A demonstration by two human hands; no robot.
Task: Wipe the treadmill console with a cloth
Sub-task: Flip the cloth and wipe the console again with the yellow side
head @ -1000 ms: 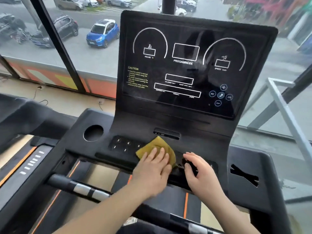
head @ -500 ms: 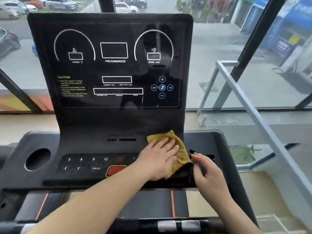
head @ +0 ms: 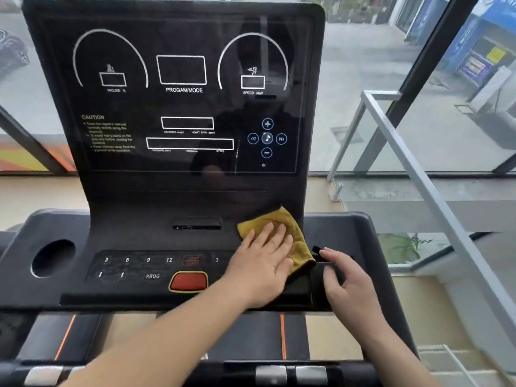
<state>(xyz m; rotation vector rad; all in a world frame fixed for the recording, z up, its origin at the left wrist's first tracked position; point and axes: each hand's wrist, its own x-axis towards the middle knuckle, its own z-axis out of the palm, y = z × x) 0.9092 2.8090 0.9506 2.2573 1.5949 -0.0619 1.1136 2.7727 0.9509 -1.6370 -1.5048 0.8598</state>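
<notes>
The black treadmill console (head: pixel 181 188) stands upright in front of me, its dark display unlit, with a button panel (head: pixel 145 268) below it. A mustard-yellow cloth (head: pixel 275 219) lies on the sloped surface at the panel's right end. My left hand (head: pixel 262 263) lies flat on the cloth with straight fingers, pressing it against the console. My right hand (head: pixel 351 286) rests just right of the cloth on the console's right tray, fingers loosely bent at a slot edge and holding nothing.
A red stop button (head: pixel 188 281) sits mid-panel, and a round cup hole (head: pixel 53 258) is at the left. A front handlebar (head: pixel 279 375) runs across below my arms. A grey metal railing (head: pixel 418 169) and glass windows stand to the right.
My left hand has slid the cloth rightward along the lower console, from near the number keys to the panel's right end. My view has swung right. My right hand stays beside it.
</notes>
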